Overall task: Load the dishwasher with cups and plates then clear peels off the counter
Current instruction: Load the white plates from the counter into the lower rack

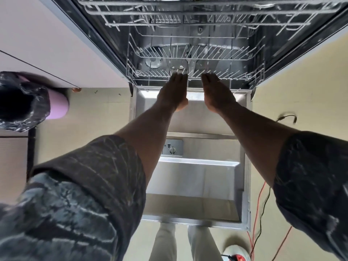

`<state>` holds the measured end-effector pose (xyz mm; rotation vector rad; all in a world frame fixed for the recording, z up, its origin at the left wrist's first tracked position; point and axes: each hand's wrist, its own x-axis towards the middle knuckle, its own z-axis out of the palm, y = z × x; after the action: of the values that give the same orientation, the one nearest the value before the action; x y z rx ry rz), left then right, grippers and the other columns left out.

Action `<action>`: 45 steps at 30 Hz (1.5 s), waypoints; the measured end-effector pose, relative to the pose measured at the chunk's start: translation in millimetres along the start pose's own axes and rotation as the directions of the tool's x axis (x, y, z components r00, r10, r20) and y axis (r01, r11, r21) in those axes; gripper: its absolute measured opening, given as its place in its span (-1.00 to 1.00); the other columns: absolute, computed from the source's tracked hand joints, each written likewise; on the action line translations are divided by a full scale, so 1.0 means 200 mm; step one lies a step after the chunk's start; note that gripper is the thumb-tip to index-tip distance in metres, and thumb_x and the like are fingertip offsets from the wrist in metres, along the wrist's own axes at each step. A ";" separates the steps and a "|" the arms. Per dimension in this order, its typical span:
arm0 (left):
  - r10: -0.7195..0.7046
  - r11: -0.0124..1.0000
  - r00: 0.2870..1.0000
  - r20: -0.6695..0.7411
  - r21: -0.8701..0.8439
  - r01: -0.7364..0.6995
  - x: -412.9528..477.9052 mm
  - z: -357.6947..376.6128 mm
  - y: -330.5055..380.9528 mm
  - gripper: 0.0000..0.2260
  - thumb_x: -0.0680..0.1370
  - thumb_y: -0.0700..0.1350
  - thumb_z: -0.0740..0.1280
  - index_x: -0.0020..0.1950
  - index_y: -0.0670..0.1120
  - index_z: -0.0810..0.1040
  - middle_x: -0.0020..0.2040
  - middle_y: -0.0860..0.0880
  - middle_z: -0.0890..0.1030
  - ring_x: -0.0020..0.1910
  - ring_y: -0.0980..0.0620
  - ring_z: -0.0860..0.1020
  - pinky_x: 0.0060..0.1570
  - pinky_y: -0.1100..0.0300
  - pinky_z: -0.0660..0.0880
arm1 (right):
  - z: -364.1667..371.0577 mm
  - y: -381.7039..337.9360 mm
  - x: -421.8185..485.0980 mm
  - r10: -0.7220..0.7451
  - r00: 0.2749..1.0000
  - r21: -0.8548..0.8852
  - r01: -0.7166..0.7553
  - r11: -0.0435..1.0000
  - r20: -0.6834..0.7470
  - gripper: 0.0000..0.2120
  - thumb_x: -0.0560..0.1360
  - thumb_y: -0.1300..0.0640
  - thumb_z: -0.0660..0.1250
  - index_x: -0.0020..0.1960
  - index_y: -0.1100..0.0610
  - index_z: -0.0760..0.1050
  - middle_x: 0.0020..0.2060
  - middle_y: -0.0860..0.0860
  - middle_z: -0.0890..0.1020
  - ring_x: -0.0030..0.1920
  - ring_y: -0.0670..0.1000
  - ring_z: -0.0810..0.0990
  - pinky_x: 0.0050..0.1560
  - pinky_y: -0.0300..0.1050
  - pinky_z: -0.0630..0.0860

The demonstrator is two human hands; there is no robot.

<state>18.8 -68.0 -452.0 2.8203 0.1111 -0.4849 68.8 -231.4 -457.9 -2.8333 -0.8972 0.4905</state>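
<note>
The dishwasher stands open, its steel door (197, 176) folded down flat in front of me. Inside, the empty wire lower rack (235, 53) sits pushed in, and the upper rack (188, 16) hangs above it. Both my arms stretch out over the door. My left hand (173, 91) and my right hand (216, 93) lie side by side with fingers stretched out, the fingertips touching the lower rack's front rail. Neither hand holds anything. No cups, plates or peels are in view.
A pink bin (56, 104) lined with a black bag stands on the floor at the left, under the white cabinet front (47, 44). A small orange scrap (76, 89) lies beside it. Red and black cables (258, 213) run along the floor right of the door.
</note>
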 end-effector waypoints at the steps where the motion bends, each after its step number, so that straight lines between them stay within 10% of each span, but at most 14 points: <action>1: -0.007 1.000 1.000 0.013 -0.002 0.007 -0.03 0.01 0.01 -0.26 0.49 -0.16 0.42 0.57 -0.22 0.12 0.54 -0.20 0.23 0.57 -0.16 0.11 0.48 -0.01 0.26 | 0.00 -0.01 -0.03 0.006 1.000 -0.009 -0.006 1.000 0.024 -0.41 0.51 0.40 0.19 0.54 0.32 0.20 0.42 0.28 0.36 0.42 0.30 0.39 0.23 0.18 0.50; 22: -0.023 0.998 0.996 0.087 -0.064 0.029 -0.65 0.22 0.12 -0.26 0.45 -0.15 0.45 0.54 -0.20 0.17 0.52 -0.18 0.27 0.54 -0.16 0.18 0.40 -0.07 0.38 | 0.17 -0.23 -0.64 0.038 0.992 0.012 -0.040 0.999 0.123 -0.36 0.49 0.38 0.27 0.54 0.37 0.19 0.44 0.33 0.37 0.52 0.30 0.30 0.25 0.22 0.55; 39: -0.064 0.991 0.993 0.101 -0.112 0.076 -1.21 0.38 0.25 -0.32 0.45 -0.23 0.33 0.54 -0.17 0.19 0.48 -0.10 0.31 0.50 -0.11 0.22 0.42 0.04 0.34 | 0.33 -0.41 -1.18 0.065 0.985 0.053 -0.074 0.996 0.160 -0.36 0.49 0.26 -0.11 0.55 0.37 0.21 0.50 0.30 0.34 0.53 0.29 0.29 0.32 0.18 0.51; 45: -0.067 0.992 0.985 0.159 -0.096 0.083 -1.35 0.41 0.28 -0.32 0.48 -0.18 0.32 0.57 -0.17 0.16 0.54 -0.12 0.25 0.53 -0.11 0.18 0.47 0.04 0.25 | 0.35 -0.47 -1.32 0.093 0.964 0.062 -0.111 0.992 0.248 -0.39 0.55 0.31 0.07 0.60 0.32 0.11 0.57 0.25 0.23 0.59 0.23 0.19 0.44 0.14 0.39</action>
<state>-254.2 -152.8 -420.2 2.6745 0.2048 -0.6931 -209.2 -306.4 -432.6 -2.8011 -0.7527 0.8845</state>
